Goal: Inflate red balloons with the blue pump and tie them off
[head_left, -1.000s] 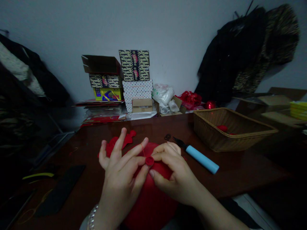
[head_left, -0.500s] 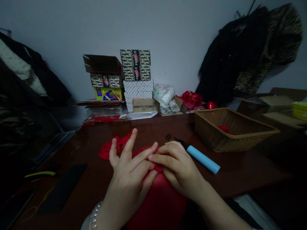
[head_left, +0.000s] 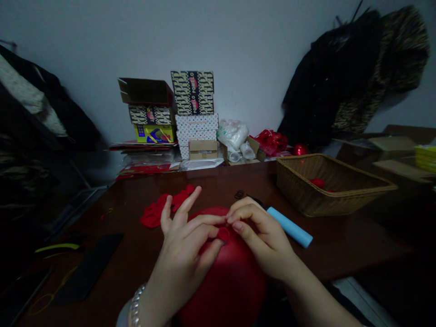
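A large inflated red balloon [head_left: 231, 277] rests low in front of me, partly hidden by my forearms. My left hand [head_left: 190, 240] pinches the balloon's neck between thumb and index finger, with the rolled mouth [head_left: 223, 234] showing at the fingertips; its ring and little fingers stick up. Just right of the neck, my right hand [head_left: 260, 236] has its fingertips pinched together near the left middle fingertip. Whatever is between them is too small to make out. Past my left hand lies a heap of uninflated red balloons [head_left: 155, 212].
A light-blue hand pump [head_left: 289, 227] lies right of my right hand, near small black rings [head_left: 239, 195]. A wicker basket [head_left: 335, 200] with red items stands at the right. A dark flat object [head_left: 88, 268] and yellow-handled tool [head_left: 56, 248] lie left. Boxes [head_left: 195, 127] stand behind.
My right thumb has come off the balloon's neck and the right fingers have shifted slightly right. The balloon's mouth and more of its top now show.
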Available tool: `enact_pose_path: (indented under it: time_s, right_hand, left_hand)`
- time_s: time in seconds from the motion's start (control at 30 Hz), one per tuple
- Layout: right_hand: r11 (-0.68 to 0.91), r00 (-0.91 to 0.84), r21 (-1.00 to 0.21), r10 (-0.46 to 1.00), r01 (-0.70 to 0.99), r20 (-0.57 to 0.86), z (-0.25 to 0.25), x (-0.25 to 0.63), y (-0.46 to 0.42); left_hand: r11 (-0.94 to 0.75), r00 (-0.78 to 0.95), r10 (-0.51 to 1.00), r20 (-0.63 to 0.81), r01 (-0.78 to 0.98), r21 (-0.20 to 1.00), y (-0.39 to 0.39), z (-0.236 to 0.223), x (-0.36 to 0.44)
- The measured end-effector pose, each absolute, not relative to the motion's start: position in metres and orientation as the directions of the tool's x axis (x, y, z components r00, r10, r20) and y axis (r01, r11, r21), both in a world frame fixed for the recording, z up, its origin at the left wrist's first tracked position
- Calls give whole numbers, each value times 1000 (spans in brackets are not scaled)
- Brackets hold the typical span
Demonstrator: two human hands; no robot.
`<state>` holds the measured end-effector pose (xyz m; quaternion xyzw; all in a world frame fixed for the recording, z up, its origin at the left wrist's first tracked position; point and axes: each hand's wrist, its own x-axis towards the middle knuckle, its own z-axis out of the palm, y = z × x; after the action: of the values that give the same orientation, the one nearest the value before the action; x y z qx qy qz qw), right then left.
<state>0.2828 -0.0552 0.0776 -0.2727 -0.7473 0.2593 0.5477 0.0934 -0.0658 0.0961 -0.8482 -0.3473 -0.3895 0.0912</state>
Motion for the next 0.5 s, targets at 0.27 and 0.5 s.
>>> enact_pose_path:
  time_s: [0.27, 0.5]
  right_hand:
    - [641, -326, -766, 735, 51, 594, 79, 288, -52]
    - [555, -408, -824, 730, -116, 549, 80, 297, -51]
  left_hand:
    - [-769, 384, 566, 729, 565, 299, -58, 89, 85]
    - [-766, 385, 574, 723, 564, 308, -55, 85, 87]
